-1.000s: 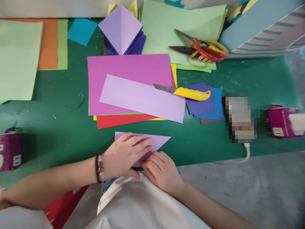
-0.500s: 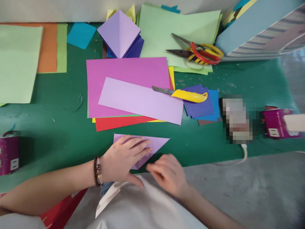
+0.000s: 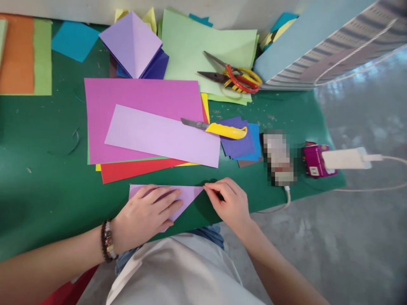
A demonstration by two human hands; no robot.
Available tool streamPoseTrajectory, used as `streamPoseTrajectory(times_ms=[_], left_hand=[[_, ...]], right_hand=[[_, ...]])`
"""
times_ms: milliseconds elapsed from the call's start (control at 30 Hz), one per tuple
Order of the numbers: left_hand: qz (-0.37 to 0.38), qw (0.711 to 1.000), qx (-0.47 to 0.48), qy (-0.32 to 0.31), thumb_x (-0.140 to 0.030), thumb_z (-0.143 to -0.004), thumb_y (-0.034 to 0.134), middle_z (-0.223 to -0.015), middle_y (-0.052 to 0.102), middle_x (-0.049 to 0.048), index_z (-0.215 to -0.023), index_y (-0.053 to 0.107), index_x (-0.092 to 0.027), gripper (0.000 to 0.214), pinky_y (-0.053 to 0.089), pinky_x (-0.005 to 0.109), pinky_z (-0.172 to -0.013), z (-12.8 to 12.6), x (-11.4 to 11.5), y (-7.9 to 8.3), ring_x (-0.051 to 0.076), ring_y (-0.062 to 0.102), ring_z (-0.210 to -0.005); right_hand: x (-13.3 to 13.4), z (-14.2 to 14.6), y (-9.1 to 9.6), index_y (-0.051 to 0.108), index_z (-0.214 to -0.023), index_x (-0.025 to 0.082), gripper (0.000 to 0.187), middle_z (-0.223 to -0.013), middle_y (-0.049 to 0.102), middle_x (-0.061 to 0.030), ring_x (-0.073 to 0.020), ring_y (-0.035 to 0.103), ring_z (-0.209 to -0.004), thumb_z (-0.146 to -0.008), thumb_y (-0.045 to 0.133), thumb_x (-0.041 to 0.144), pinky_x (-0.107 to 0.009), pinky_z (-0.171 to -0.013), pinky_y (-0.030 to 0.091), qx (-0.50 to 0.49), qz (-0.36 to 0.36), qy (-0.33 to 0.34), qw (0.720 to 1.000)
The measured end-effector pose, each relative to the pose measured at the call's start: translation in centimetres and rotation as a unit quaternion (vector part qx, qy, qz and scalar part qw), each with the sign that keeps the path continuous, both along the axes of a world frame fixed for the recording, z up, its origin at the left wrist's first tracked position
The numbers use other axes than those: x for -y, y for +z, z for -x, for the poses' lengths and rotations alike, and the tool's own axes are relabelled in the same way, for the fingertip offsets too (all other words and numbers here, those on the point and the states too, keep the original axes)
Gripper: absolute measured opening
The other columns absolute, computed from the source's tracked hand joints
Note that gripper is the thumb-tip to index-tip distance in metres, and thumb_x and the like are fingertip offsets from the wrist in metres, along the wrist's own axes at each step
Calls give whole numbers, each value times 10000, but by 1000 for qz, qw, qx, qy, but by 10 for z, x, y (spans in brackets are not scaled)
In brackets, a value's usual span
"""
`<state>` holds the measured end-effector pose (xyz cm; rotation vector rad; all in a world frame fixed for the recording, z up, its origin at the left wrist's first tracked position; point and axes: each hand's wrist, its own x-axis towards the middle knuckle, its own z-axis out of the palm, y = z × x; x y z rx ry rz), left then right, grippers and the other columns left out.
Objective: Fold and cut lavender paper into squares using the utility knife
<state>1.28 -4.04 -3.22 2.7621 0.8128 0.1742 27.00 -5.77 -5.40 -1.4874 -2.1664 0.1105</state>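
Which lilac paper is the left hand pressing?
The folded lilac triangle beneath the left hand, not the long flat lilac strip lying on the magenta sheet.

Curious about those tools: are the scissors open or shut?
Open: the scissors have their two dark blades angled apart, with the tips separated.

Matt paper, dull metal, glossy plastic

The lilac paper triangle at the near edge is matt and smooth, like the magenta paper sheet beyond it. The craft knife has a grey metal blade and glossy yellow plastic handle; the scissors have dark metal blades and shiny red-and-yellow plastic loops. The green mat looks smooth and matt.
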Motion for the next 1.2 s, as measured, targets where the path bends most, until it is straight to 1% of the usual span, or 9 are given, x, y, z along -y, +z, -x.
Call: streamPoseTrajectory(times_ms=[167,367,533,767,1000,1067,1100,1167,1200], left_hand=[[-11,1000,1,0,-397,-873,614,-1375,548,-29,-1273,545,-260,428,360,364,-995,-1,1,-1,195,493,-1195],[-9,1000,12,3,-389,-874,612,-1351,568,-16,-1263,554,-253,416,370,359,-983,-1,1,-2,196,507,-1182],[-8,1000,17,2,-389,-850,646,-1351,562,9,-1269,548,-250,452,382,371,-989,-1,2,-4,207,513,-1181],[-2,1000,13,3,-403,-850,648,-1353,559,17,-1289,528,-233,485,372,378,-1000,-1,3,-4,209,495,-1209],[-3,1000,18,4,-438,-871,615,-1348,573,23,-1327,497,-171,541,349,373,-1029,1,2,-5,205,480,-1222],[6,1000,19,-7,-519,-845,615,-1366,556,47,-1323,498,-164,606,350,402,-1042,1,2,-3,231,476,-1233],[13,1000,19,-13,-552,-827,619,-1370,550,61,-1319,501,-159,641,355,418,-1046,2,2,-1,245,477,-1233],[24,999,24,-20,-533,-814,643,-1351,562,73,-1290,521,-155,620,374,442,-1047,2,3,2,262,492,-1221],[27,999,29,-18,-469,-828,652,-1329,579,70,-1269,535,-160,551,386,445,-1045,2,4,4,260,504,-1212]], right_hand=[[1,2,-1,527,-771,203,146,-644,582,6,-130,544,-623,-855,585,98,-258,-602,444,35,-8,25,999],[-2,0,-1,490,-719,213,196,-586,508,30,-117,500,-572,-859,565,100,-244,-560,399,53,-17,18,998],[-1,0,2,497,-718,203,192,-602,528,20,-116,507,-584,-864,567,99,-245,-562,395,41,5,43,998],[10,22,7,542,-740,185,162,-652,578,3,-119,522,-618,-866,546,83,-258,-593,404,4,50,109,993],[34,45,4,596,-795,212,100,-637,594,25,-124,528,-610,-870,568,152,-278,-566,392,-41,46,158,986],[33,38,9,606,-859,226,71,-677,621,25,-120,547,-630,-878,567,170,-272,-597,426,-69,41,134,988],[31,32,12,608,-906,224,78,-720,638,11,-126,563,-661,-880,563,165,-275,-627,449,-82,41,100,991],[23,14,18,595,-1068,193,198,-871,657,-58,-161,581,-748,-878,560,152,-314,-674,478,-98,41,-6,994],[20,4,20,592,-1116,213,244,-901,647,-56,-163,573,-746,-872,584,194,-316,-670,488,-105,55,-79,990]])
